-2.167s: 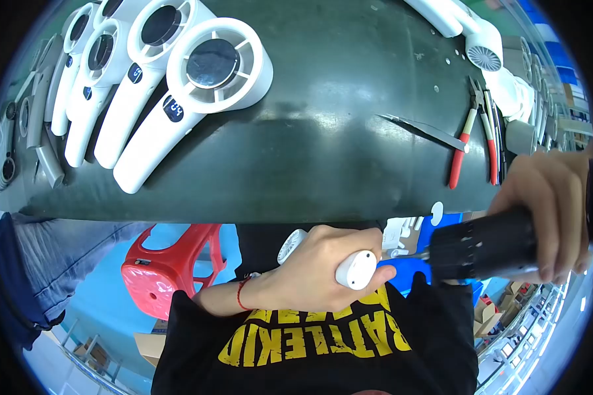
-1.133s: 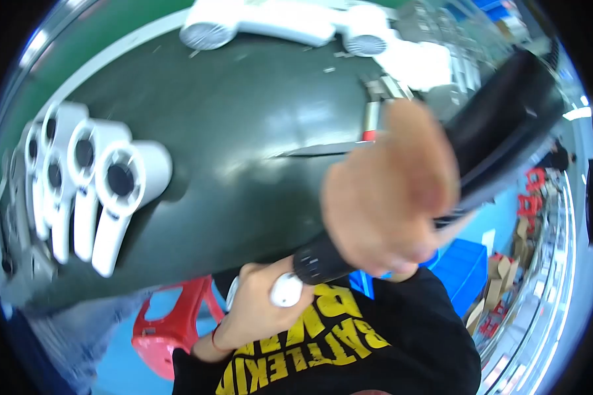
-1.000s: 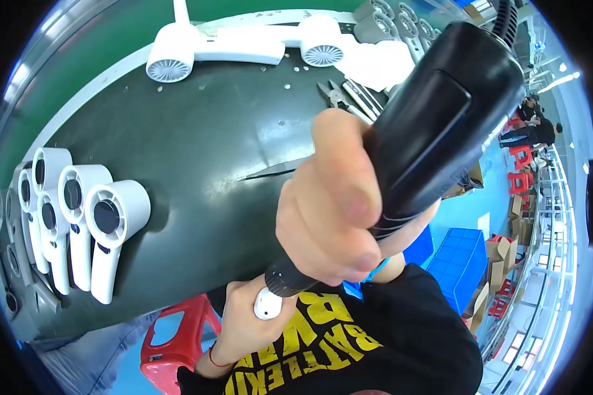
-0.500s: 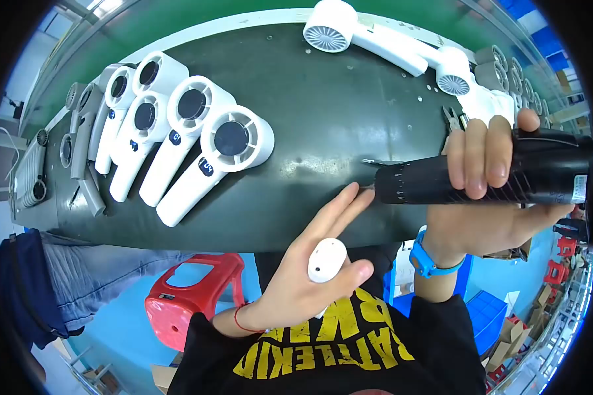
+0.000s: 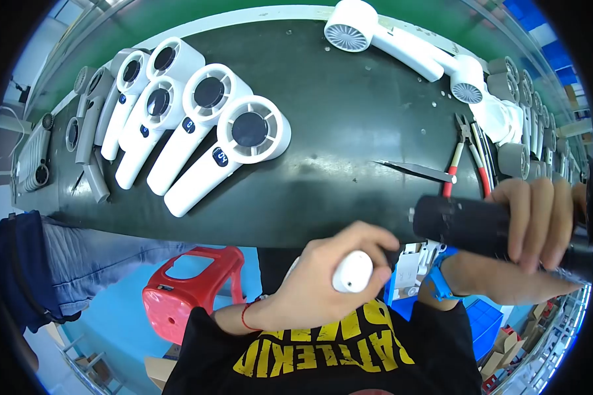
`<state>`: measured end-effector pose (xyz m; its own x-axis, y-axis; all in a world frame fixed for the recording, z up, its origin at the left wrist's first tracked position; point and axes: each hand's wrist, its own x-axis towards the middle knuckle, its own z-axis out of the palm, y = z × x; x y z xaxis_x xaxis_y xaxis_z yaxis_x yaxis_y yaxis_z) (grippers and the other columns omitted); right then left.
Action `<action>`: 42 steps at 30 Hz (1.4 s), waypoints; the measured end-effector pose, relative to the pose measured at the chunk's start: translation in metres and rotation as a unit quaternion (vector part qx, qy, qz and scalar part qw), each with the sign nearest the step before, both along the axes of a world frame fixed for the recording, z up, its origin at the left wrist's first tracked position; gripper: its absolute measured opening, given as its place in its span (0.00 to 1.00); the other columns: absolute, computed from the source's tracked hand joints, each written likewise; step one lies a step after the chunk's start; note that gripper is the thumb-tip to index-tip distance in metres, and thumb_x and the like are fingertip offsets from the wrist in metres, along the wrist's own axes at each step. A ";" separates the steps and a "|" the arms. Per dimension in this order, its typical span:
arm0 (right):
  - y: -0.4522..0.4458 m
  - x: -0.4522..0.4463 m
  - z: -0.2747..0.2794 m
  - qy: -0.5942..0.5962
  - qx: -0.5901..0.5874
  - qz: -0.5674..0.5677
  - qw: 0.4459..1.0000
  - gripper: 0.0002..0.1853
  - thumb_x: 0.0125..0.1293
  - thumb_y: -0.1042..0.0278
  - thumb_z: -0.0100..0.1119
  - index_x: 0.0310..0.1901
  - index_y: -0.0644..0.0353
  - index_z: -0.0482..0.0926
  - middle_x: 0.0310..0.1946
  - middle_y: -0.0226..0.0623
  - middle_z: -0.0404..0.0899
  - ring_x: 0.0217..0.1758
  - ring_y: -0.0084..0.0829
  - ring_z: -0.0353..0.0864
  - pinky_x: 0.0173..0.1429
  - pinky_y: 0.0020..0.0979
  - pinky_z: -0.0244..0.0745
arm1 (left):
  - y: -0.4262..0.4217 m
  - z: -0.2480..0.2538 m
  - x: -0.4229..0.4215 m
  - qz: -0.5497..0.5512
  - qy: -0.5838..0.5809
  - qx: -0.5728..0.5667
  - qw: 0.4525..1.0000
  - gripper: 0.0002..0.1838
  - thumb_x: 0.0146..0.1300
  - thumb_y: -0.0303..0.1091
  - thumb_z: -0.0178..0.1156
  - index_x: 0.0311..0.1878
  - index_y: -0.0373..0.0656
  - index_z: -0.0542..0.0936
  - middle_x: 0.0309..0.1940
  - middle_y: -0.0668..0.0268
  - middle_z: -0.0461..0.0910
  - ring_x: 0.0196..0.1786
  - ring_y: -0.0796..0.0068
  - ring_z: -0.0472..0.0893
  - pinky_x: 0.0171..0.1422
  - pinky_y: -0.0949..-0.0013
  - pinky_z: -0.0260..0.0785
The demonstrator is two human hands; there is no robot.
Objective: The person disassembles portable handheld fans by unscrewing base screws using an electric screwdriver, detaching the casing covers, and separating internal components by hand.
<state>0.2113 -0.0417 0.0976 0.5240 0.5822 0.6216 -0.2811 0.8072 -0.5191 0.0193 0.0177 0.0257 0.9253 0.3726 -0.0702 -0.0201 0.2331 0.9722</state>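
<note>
A white piece [image 5: 353,272], probably the handle of a handheld fan, sits in the left hand [image 5: 313,289] with its rounded end, marked by a small dark hole, tipped up toward the camera. Its long axis seems to run back through the fist, though the fingers hide most of it. The left hand is closed around it, the forefinger bent over and the thumb beside the end.

The right hand [image 5: 537,224], well apart to the right, grips a black power driver [image 5: 464,224]. The driver lies nearly crosswise, its tip pointing left and standing beyond the white end and to its right, near but not touching.

On the table [image 5: 323,191] past the hands are tweezers [image 5: 418,171] and red-handled pliers [image 5: 453,163]; to the left, overlapping white fans [image 5: 173,157] lie in a slanting row. A red stool [image 5: 171,303] stands below the table's edge.
</note>
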 end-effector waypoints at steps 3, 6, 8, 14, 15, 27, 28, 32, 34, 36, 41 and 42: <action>0.000 0.009 -0.004 0.012 0.023 0.091 0.995 0.11 0.71 0.66 0.51 0.42 0.66 0.66 0.19 0.31 0.72 0.19 0.23 0.75 0.26 0.19 0.76 | -0.001 0.011 0.003 -0.005 0.025 0.039 0.999 0.09 0.55 0.25 0.65 0.39 0.37 0.78 0.25 0.64 0.80 0.28 0.75 0.81 0.35 0.75 0.69; 0.006 0.008 -0.011 0.032 0.080 0.207 0.974 0.04 0.70 0.77 0.47 0.41 0.67 0.64 0.19 0.36 0.73 0.19 0.29 0.78 0.24 0.25 0.81 | -0.004 0.005 0.001 -0.018 0.042 0.047 0.998 0.10 0.52 0.25 0.66 0.38 0.36 0.78 0.25 0.62 0.80 0.27 0.72 0.82 0.34 0.75 0.70; 0.007 0.009 -0.009 0.065 0.017 0.295 0.953 0.04 0.69 0.78 0.48 0.41 0.67 0.64 0.20 0.39 0.74 0.20 0.32 0.79 0.23 0.25 0.80 | -0.004 0.002 0.002 -0.018 0.034 0.054 0.998 0.11 0.50 0.25 0.66 0.37 0.36 0.77 0.25 0.62 0.80 0.27 0.72 0.82 0.34 0.74 0.70; 0.011 -0.001 -0.020 0.058 0.063 0.295 0.952 0.08 0.66 0.82 0.50 0.43 0.70 0.64 0.20 0.43 0.75 0.20 0.35 0.79 0.22 0.28 0.81 | -0.007 -0.004 0.003 -0.024 0.042 0.080 0.996 0.10 0.50 0.25 0.66 0.36 0.37 0.78 0.25 0.61 0.81 0.28 0.68 0.84 0.34 0.73 0.72; 0.008 -0.007 -0.021 0.130 0.074 0.277 0.949 0.07 0.66 0.82 0.50 0.42 0.70 0.64 0.20 0.43 0.75 0.19 0.35 0.79 0.21 0.28 0.81 | -0.007 -0.003 0.003 -0.031 0.048 0.082 0.995 0.10 0.50 0.25 0.66 0.36 0.37 0.78 0.26 0.61 0.81 0.28 0.67 0.84 0.34 0.73 0.72; -0.002 0.017 -0.027 0.201 0.082 0.327 0.920 0.06 0.69 0.78 0.47 0.33 0.66 0.65 0.18 0.46 0.77 0.15 0.35 0.79 0.16 0.30 0.79 | -0.012 -0.006 0.017 -0.047 0.065 0.063 0.995 0.12 0.48 0.23 0.64 0.38 0.37 0.77 0.26 0.60 0.81 0.29 0.66 0.84 0.35 0.72 0.72; -0.002 0.024 -0.028 0.178 0.076 0.318 0.928 0.05 0.70 0.77 0.47 0.34 0.66 0.65 0.18 0.45 0.76 0.16 0.34 0.79 0.18 0.30 0.80 | -0.013 -0.008 0.019 -0.029 0.049 0.059 0.997 0.14 0.48 0.22 0.64 0.40 0.38 0.77 0.27 0.60 0.81 0.28 0.68 0.83 0.35 0.73 0.71; 0.001 0.048 -0.030 0.081 0.063 0.281 0.954 0.04 0.71 0.73 0.46 0.40 0.64 0.66 0.18 0.39 0.75 0.19 0.31 0.79 0.23 0.28 0.82 | -0.013 -0.003 0.021 0.015 0.072 0.084 0.994 0.23 0.51 0.21 0.63 0.53 0.38 0.74 0.32 0.61 0.83 0.26 0.79 0.79 0.35 0.78 0.68; -0.003 0.050 -0.031 0.088 0.051 0.240 0.965 0.08 0.73 0.66 0.46 0.42 0.63 0.66 0.19 0.35 0.74 0.18 0.27 0.77 0.22 0.24 0.79 | -0.017 -0.005 0.021 0.058 0.029 -0.003 0.998 0.31 0.57 0.21 0.61 0.65 0.36 0.64 0.38 0.62 0.83 0.26 0.88 0.75 0.34 0.83 0.65; -0.009 0.061 -0.034 0.038 -0.014 0.182 0.982 0.13 0.74 0.60 0.46 0.44 0.63 0.67 0.20 0.32 0.72 0.17 0.23 0.74 0.22 0.21 0.75 | -0.021 -0.009 0.026 0.018 0.018 0.011 1.000 0.36 0.61 0.21 0.59 0.71 0.32 0.55 0.51 0.56 0.80 0.28 0.90 0.76 0.35 0.85 0.65; 0.022 -0.007 -0.024 0.022 -0.087 0.006 0.996 0.32 0.62 0.38 0.59 0.50 0.63 0.69 0.21 0.25 0.70 0.17 0.15 0.68 0.20 0.18 0.65 | 0.003 -0.002 -0.004 0.016 0.000 -0.063 0.998 0.41 0.61 0.19 0.57 0.74 0.34 0.47 0.73 0.46 0.54 0.38 0.81 0.82 0.43 0.80 0.71; 0.022 -0.008 -0.023 0.019 -0.085 0.006 0.996 0.32 0.62 0.38 0.59 0.50 0.63 0.69 0.21 0.25 0.70 0.17 0.15 0.68 0.20 0.18 0.65 | 0.001 -0.001 -0.001 0.050 0.003 -0.057 0.997 0.41 0.61 0.19 0.56 0.74 0.34 0.46 0.73 0.46 0.52 0.41 0.78 0.83 0.46 0.78 0.71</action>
<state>0.2031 -0.0200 0.0747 0.5378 0.6842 0.4926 -0.3123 0.7044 -0.6374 0.0187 0.0191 0.0243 0.8835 0.4522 -0.1222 -0.0434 0.3388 0.9398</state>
